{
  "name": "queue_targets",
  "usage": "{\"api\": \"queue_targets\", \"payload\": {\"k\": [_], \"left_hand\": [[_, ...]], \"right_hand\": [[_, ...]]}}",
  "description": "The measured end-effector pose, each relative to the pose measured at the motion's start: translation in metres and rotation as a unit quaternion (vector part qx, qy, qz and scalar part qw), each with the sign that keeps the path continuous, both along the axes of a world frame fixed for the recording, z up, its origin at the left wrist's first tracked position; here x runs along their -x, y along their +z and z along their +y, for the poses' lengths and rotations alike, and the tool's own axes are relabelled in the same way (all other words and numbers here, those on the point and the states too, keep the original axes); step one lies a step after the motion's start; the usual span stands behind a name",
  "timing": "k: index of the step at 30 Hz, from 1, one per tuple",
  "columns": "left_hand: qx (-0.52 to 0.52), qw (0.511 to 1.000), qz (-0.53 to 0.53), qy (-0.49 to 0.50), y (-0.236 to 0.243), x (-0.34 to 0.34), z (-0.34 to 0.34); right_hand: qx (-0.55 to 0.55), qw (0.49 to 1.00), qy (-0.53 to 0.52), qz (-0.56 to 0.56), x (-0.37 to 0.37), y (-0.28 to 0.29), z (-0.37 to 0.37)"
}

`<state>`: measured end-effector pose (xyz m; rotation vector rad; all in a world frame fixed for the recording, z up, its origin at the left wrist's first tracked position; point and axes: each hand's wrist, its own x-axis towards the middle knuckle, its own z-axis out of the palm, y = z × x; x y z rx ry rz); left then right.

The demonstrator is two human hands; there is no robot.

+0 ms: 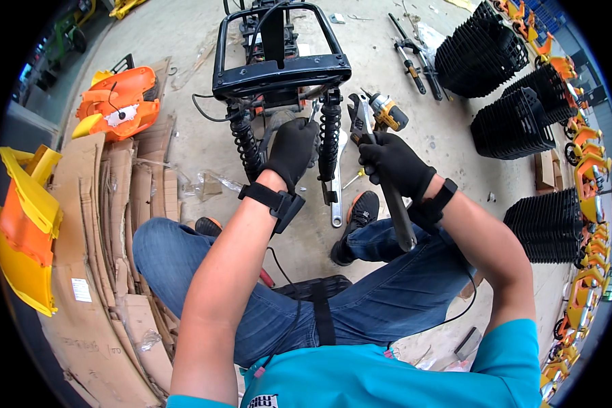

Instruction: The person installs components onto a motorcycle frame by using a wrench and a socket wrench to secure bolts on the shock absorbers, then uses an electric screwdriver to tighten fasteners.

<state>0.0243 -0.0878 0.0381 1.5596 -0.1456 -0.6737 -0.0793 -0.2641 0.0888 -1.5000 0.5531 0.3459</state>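
Observation:
A black metal vehicle frame (279, 73) stands before me on two spring struts, the left one (243, 143) and the right one (330, 129). My left hand (291, 151) is closed between the struts on a small steel tool (315, 109), which looks like a wrench; its lower part is hidden by my fingers. My right hand (396, 164) grips a large adjustable wrench (401, 224), its jaw pointing up beside the right strut. A yellow-and-black drill (387, 112) lies beyond it. A long spanner (336, 207) and a small screwdriver (355, 178) lie on the floor below the frame.
Flattened cardboard (81, 231) is piled left, with orange panels (115, 102) and yellow panels (24, 272). Stacks of black baskets (479, 51) and rows of orange-yellow parts (585, 163) line the right. Two fork-like tubes (411, 64) lie ahead-right. My bent legs (394, 285) border the work spot.

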Motion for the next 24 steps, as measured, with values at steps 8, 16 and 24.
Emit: {"api": "queue_targets", "payload": {"k": [8,16,24], "left_hand": [[0.031,0.995,0.094,0.015,-0.008,0.002,0.016],[0.070,0.993,0.087,0.024,-0.006,0.006,0.011],[0.073,0.995,0.061,-0.001,-0.011,0.023,0.020]], "right_hand": [[-0.062,0.996,-0.030,-0.051,0.014,-0.004,0.004],[-0.070,0.996,-0.045,-0.040,0.020,-0.020,0.011],[-0.051,0.997,-0.023,-0.061,0.016,-0.016,0.032]]}}
